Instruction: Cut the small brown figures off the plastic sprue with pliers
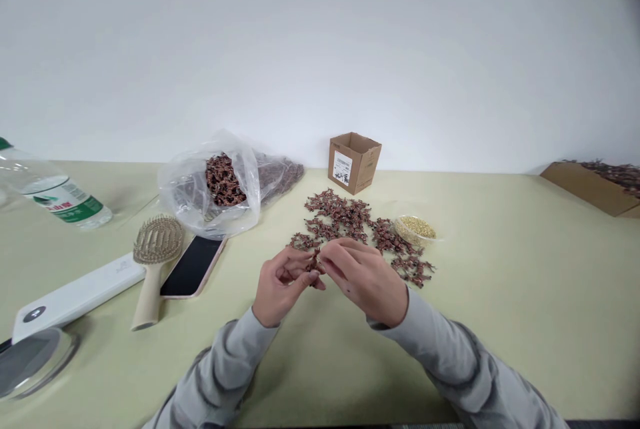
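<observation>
Between thumb and fingers, my left hand (pixel 284 284) pinches a small brown figure (pixel 314 261) with thin limbs, perhaps an animal. My right hand (pixel 364 277) is closed right beside it, fingertips pressed together against the figure's right side. Whatever those fingertips hold is hidden or too small to name. Just beyond both hands spreads a loose pile of similar brown figures (pixel 345 212). A shallow clear tub (pixel 416 230) of tiny gold-coloured pieces stands at the right of the pile.
An open cardboard box (pixel 365 172) stands behind the pile; another box (pixel 585 185) of figures is far right. To the left are a clear plastic bag (pixel 187 182) of figures, a phone (pixel 193 269), a hairbrush (pixel 153 282), a white case (pixel 83 295), a round mirror (pixel 30 362) and a bottle (pixel 65 199).
</observation>
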Available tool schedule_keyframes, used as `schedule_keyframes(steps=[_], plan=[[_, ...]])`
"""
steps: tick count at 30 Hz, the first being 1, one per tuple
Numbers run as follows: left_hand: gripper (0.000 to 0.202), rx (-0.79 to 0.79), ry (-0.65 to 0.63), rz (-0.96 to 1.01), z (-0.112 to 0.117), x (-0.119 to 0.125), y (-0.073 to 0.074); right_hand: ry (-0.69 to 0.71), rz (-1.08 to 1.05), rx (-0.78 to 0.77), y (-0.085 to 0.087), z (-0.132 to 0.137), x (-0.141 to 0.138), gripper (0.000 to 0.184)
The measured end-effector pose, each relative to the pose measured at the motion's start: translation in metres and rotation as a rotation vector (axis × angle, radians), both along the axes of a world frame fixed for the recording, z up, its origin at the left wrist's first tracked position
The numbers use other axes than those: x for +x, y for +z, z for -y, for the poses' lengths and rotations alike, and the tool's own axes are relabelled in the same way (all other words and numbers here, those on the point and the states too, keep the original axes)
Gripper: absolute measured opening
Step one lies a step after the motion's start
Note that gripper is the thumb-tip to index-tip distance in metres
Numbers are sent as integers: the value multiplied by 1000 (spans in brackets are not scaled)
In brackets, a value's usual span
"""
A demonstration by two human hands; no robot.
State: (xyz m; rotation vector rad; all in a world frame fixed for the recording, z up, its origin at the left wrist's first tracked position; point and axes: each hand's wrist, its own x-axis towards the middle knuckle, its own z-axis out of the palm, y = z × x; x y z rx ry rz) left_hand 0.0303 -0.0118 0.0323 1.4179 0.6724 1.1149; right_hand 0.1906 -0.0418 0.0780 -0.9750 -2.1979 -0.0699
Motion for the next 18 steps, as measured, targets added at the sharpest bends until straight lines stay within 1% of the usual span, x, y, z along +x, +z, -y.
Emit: schedule_keyframes(steps=[7,18], plan=[[19,4,-4,0,1,0,1,-13,27,4,-1,0,-1,6],[19,-9,0,2,1,1,2,-22,33,7,-1,0,1,9]])
